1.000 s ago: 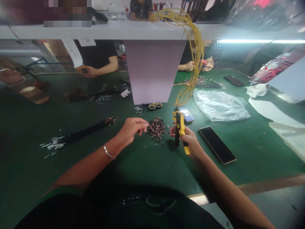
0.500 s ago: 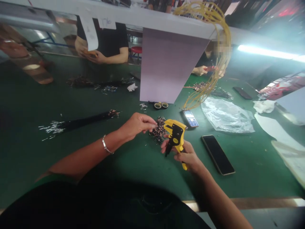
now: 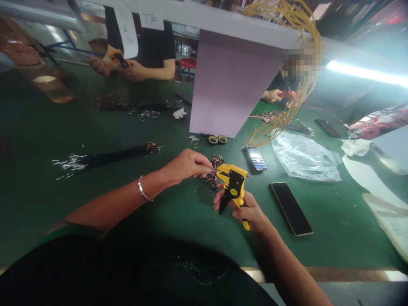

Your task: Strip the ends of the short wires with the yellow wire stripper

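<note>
The person's left hand [image 3: 188, 165] reaches in from the left with a thin bangle [image 3: 143, 190] at the wrist, its thumb and fingertips [image 3: 208, 168] pressed together in a pinch. Whatever lies between them is too small to tell. Those fingertips sit just beside the yellow-and-black wire stripper [image 3: 234, 187], which the right hand [image 3: 248, 210] holds, its fingers curled around the grip and the tool's head tilted up toward the left hand. Directly under and touching-close to both hands lies a heap of short cut wires [image 3: 212, 176] with coppery ends, partly hidden by the stripper, on a green work mat [image 3: 178, 229]. Further left lies a long bundle of black wires [image 3: 108, 156] with bare ends. Beyond the hands are two small tape rolls [image 3: 217, 140], a keypad phone [image 3: 256, 158] and a clear plastic bag [image 3: 302, 157]; a smartphone [image 3: 290, 208] lies right of the right hand. Across the table, behind a pale partition [image 3: 236, 85], a co-worker's hands [image 3: 134, 70] hold a yellow tool [image 3: 118, 58].
</note>
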`<control>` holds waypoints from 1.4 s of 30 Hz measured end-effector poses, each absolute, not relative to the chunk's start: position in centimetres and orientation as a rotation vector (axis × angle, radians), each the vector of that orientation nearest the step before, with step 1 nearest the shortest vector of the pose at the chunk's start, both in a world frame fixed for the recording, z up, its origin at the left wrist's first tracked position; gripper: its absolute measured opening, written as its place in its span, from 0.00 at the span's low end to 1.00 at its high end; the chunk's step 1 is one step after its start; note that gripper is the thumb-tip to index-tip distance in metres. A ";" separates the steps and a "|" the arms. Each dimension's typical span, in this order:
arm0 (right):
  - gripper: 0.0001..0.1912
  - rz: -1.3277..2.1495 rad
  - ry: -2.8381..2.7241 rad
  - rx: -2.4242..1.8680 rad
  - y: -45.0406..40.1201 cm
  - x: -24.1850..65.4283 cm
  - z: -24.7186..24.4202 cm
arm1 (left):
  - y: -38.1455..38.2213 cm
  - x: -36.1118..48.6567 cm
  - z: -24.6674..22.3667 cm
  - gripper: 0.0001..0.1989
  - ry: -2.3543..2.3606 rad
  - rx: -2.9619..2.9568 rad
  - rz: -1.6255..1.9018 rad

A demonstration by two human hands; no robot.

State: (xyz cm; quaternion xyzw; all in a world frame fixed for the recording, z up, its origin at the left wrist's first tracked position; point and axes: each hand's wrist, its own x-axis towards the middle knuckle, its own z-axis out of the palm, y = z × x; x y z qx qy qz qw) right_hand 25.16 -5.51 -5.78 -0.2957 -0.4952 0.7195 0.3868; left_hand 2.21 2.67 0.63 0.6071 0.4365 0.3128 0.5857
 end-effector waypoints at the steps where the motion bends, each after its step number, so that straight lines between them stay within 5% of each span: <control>1: 0.34 1.834 -1.261 -0.755 -5.5 25.1 -5.9 | 2.6 2.2 0.6 0.04 1.013 1.439 0.719; 42: 0.29 1.767 -1.393 -0.824 -6.3 24.6 -5.6 | 2.7 2.2 0.4 0.07 0.894 1.397 0.606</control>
